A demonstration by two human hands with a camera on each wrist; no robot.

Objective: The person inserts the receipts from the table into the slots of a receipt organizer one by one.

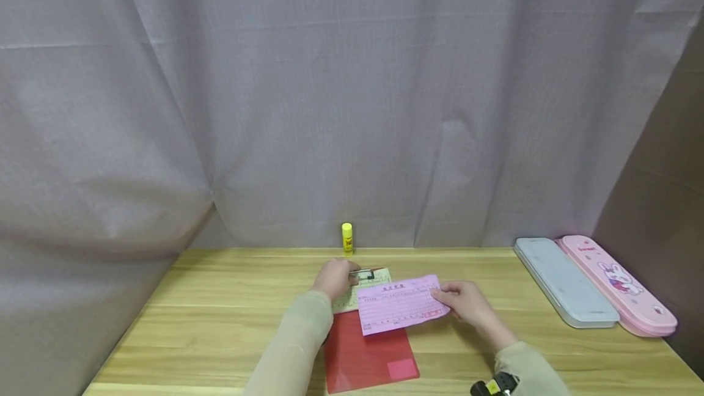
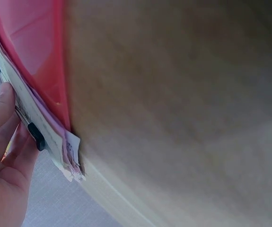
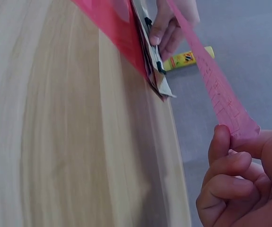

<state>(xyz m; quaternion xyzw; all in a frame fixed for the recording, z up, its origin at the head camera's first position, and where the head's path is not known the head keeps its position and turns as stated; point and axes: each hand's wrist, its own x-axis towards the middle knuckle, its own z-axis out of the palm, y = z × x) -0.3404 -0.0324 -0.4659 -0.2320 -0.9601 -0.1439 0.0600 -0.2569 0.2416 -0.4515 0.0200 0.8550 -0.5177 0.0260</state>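
My right hand [image 1: 466,303] pinches a pink printed form [image 1: 401,313] by its right edge between thumb and fingers, held raised over a red folder [image 1: 360,353]. At the far end of that folder, a cream printed sheet [image 1: 345,305] lies over other paper edges. A metal wire clip [image 2: 20,113] with dark ends sits across these papers. My left hand [image 1: 332,280] grips the clip end, its thumb on the wire and the other fingers behind. In the right wrist view the pink form [image 3: 216,85] appears nearly edge-on, apart from the stack.
Behind the folder a yellow glue stick [image 1: 347,240] stands upright near the curtain [image 1: 330,109]. On the right lie a grey case [image 1: 566,283] and a pink pencil case [image 1: 610,274] with a rabbit picture, side by side on the wooden table [image 1: 220,322].
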